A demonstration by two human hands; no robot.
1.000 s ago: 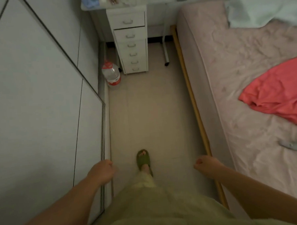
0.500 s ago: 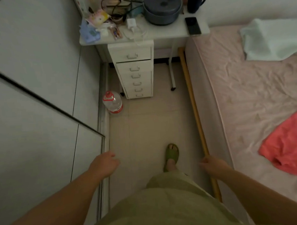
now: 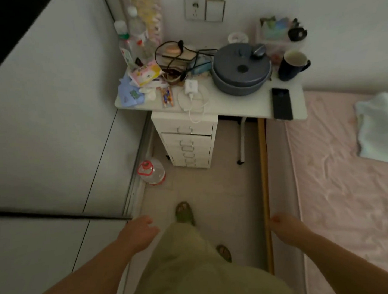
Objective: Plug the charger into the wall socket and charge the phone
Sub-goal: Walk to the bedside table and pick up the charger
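Note:
A white charger [image 3: 191,86] with its coiled white cable lies near the front of the white desk [image 3: 235,105]. A black phone [image 3: 281,103] lies flat at the desk's right front corner. The wall socket [image 3: 194,8] sits on the wall above the desk, beside a switch plate. My left hand [image 3: 140,232] and my right hand [image 3: 285,226] hang low in front of me, far short of the desk, fingers loosely apart and holding nothing.
A grey lidded pot [image 3: 240,69], a dark mug [image 3: 293,64], bottles and clutter fill the desk. A drawer unit [image 3: 188,142] stands beneath it. A water jug [image 3: 152,172] sits on the floor by the wardrobe [image 3: 54,130]. The bed [image 3: 346,184] runs along the right.
The view has tilted up and moved forward along the aisle: the desk, charger, phone and wall socket came into sight. Both hands stay low and hold nothing.

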